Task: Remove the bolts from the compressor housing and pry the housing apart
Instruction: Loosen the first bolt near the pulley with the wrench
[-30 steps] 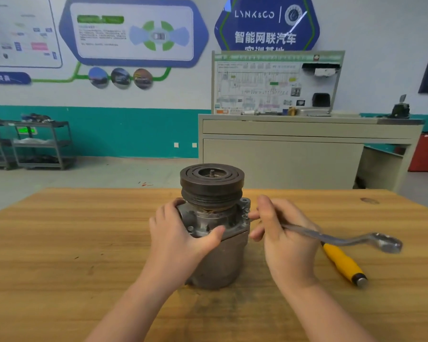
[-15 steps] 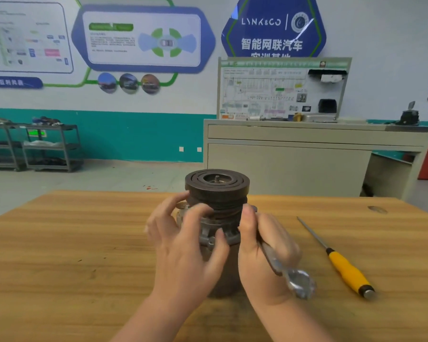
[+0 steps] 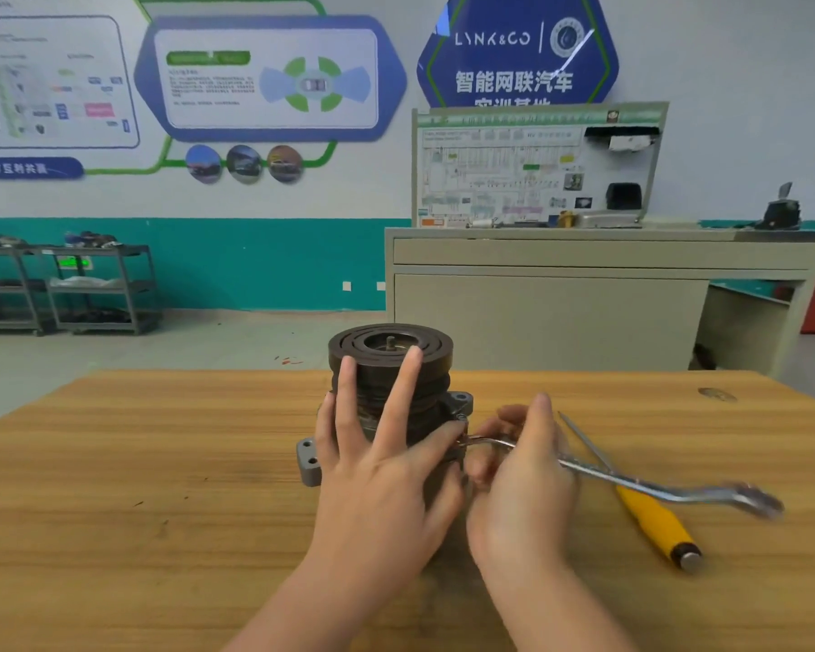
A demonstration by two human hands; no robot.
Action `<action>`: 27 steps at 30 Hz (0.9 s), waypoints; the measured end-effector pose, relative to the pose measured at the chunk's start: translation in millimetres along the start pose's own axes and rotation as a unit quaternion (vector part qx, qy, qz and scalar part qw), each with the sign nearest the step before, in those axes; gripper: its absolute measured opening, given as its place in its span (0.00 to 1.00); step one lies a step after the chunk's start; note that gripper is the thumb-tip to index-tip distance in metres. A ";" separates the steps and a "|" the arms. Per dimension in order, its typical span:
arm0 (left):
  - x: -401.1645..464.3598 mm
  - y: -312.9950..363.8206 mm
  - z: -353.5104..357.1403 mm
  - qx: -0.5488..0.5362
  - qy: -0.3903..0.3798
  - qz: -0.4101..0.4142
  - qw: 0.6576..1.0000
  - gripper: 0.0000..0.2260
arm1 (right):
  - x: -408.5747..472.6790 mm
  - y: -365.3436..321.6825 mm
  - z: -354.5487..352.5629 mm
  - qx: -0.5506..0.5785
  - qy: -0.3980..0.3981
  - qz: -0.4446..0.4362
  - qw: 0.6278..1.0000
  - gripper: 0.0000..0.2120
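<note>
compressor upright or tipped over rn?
Upright. The grey metal compressor stands on end on the wooden table, dark grooved pulley facing up. The left hand rests straight fingers against its side.

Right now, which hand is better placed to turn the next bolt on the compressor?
The right hand: it already holds the wrench at a bolt on the compressor. The left hand steadies the housing.

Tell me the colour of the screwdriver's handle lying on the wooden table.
Yellow handle with a grey metal end cap, clearest in the head view.
</note>
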State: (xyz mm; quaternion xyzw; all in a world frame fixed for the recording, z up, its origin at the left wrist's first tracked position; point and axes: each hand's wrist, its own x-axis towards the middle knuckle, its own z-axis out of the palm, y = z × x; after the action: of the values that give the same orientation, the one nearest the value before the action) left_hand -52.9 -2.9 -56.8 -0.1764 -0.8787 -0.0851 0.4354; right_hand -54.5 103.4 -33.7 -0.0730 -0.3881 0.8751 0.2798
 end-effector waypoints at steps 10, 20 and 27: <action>0.1 -0.5 2.3 0.002 0.040 0.015 0.999 0.16 | 44.2 -16.4 -17.8 0.087 -0.090 0.114 0.986 0.09; 2.3 -52.2 -14.7 -0.354 0.040 -0.169 0.919 0.35 | 11.0 -8.6 -16.4 -0.165 -0.207 -0.485 0.834 0.03; 4.7 -54.2 -7.4 -0.399 -0.103 -0.221 0.884 0.61 | 13.7 -7.5 -16.8 -0.166 -0.160 -0.458 0.859 0.03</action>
State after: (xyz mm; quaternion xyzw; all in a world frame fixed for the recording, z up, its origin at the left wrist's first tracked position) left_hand -70.8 -54.0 -48.3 -0.1444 -0.8266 -0.5035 0.2058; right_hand -56.9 125.6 -38.6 0.2090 -0.5565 0.5708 0.5663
